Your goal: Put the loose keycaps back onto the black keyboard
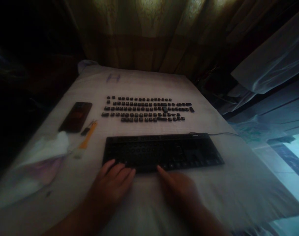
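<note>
A black keyboard (pixel 144 154) lies on the cloth-covered table, most of its key area bare of caps, with some caps along its front row at the right. My left hand (pixel 113 180) rests with its fingers stretched out over the keyboard's front left corner. The index finger of my right hand (pixel 176 186) points forward and touches the front edge near the middle; its other fingers are blurred and partly hidden. Beyond the keyboard, loose black keycaps (pixel 146 109) stand in several rows.
On the left lie a dark smartphone (pixel 77 116), a brush with a yellow handle (pixel 88 136), a small dark tool (pixel 85 131) and a crumpled white cloth (pixel 48 150). A cable (pixel 224 133) runs right from the keyboard. Curtains (pixel 149 39) hang behind the table (pixel 144 83).
</note>
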`<act>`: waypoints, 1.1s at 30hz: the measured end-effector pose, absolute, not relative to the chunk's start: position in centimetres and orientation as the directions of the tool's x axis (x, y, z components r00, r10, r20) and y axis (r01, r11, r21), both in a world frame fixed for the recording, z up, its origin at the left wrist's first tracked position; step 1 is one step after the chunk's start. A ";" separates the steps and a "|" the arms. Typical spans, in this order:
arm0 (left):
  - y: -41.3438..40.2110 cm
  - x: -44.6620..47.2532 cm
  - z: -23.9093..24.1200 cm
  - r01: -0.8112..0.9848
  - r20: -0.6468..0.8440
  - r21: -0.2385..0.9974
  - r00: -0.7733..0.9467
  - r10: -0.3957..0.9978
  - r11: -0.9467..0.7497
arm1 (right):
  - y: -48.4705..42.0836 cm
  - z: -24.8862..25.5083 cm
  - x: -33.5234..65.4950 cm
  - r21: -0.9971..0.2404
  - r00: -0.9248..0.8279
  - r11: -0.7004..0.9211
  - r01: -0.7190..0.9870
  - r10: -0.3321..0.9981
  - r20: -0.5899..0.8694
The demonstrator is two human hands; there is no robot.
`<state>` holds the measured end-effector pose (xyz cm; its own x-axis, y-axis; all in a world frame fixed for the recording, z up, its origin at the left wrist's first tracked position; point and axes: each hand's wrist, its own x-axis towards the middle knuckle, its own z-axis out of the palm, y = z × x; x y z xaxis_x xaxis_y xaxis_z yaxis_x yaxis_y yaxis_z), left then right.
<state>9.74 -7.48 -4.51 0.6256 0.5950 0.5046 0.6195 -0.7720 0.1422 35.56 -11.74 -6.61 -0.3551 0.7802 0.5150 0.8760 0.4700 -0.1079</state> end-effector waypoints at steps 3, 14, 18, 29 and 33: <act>-7.3 10.0 -4.4 0.628 0.511 0.096 0.635 0.579 -0.773 | -11.5 -6.7 35.4 -0.086 -0.350 0.456 0.886 0.778 0.521; -5.9 9.5 -4.7 0.590 0.591 0.093 0.616 0.522 -0.802 | -11.7 -6.1 35.0 -0.130 -0.314 0.447 0.885 0.780 0.541; -5.7 8.8 -4.4 0.592 0.598 0.132 0.592 0.540 -0.795 | -11.7 -6.1 35.0 -0.130 -0.316 0.448 0.885 0.780 0.540; 0.6 5.2 -1.7 0.725 0.579 0.060 0.535 0.616 -0.686 | -10.1 -4.3 35.1 -0.148 -0.299 0.482 0.864 0.726 0.620; 2.5 4.2 -2.8 0.772 0.563 0.119 0.465 0.683 -0.624 | -9.2 -4.2 35.5 -0.160 -0.249 0.445 0.881 0.723 0.645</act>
